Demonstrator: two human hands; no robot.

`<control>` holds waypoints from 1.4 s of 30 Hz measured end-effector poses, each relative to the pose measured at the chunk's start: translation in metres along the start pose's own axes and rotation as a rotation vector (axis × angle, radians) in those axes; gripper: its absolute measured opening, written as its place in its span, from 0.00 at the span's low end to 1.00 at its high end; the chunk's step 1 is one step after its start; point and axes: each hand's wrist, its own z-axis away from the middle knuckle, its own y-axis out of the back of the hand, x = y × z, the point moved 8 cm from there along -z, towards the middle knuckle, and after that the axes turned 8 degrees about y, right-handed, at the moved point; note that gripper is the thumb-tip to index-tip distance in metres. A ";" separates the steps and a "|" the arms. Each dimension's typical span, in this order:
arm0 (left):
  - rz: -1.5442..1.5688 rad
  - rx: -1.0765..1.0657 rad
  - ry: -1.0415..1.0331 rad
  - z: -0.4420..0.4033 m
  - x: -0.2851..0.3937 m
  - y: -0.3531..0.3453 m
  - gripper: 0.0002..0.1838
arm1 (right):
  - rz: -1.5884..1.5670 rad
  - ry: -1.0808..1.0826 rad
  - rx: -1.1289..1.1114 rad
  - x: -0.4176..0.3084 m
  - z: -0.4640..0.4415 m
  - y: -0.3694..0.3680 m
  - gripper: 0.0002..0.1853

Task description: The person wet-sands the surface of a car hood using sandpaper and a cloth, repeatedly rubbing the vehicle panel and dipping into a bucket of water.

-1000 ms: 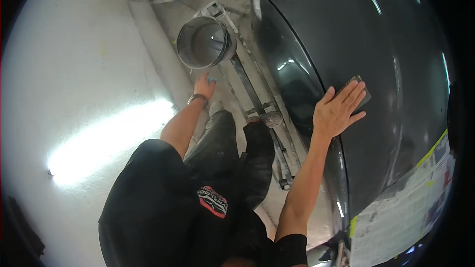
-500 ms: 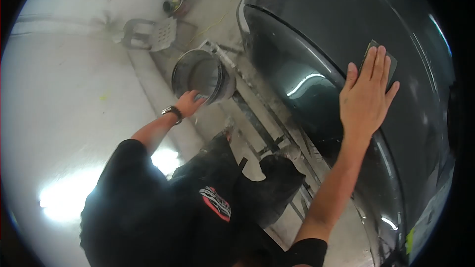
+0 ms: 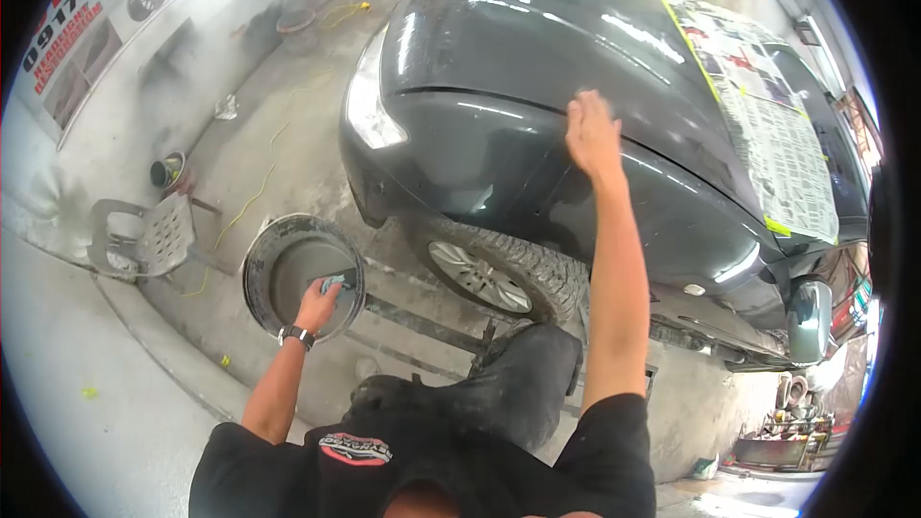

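My left hand [image 3: 318,304] is over the mouth of a round bucket [image 3: 251,273] of greyish water, its fingers closed on a small light-blue cloth [image 3: 334,282]. A dark watch circles that wrist. My right hand [image 3: 594,132] lies on the dark grey car [image 3: 480,48], close to the seam between hood and fender. Its fingers are together and somewhat blurred; the dark pad seen under it earlier is hidden or too blurred to make out now.
A front wheel [image 3: 480,273] is near my legs. Newspaper [image 3: 767,125] edged with yellow tape covers the windshield area. A plastic chair [image 3: 163,235] stands left of the bucket, and a yellow cord [image 3: 257,194] runs over the floor. A side mirror [image 3: 809,318] juts out at right.
The view has swung up, showing more of the car. My left hand has moved from beside the bucket to over its mouth. My right hand has shifted along the panel.
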 end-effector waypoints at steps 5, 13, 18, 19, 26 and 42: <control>-0.132 -0.001 0.201 -0.034 -0.019 0.006 0.33 | -0.655 0.127 -0.110 -0.128 0.085 0.005 0.29; -0.611 0.145 0.075 -0.073 -0.070 0.043 0.40 | -1.353 0.250 -0.766 -0.309 0.247 -0.200 0.32; -0.572 0.293 0.104 -0.124 -0.114 0.051 0.36 | -1.456 0.199 -0.905 -0.424 0.278 -0.257 0.25; -0.571 0.302 0.131 -0.134 -0.123 0.053 0.36 | -1.321 0.278 -0.889 -0.448 0.291 -0.282 0.25; -0.540 0.295 0.287 -0.188 -0.208 0.037 0.32 | -0.339 0.332 -1.105 -0.478 0.309 -0.420 0.31; -1.055 -0.198 0.260 -0.209 -0.258 0.016 0.29 | -0.729 -0.007 -1.599 -0.477 0.357 -0.493 0.24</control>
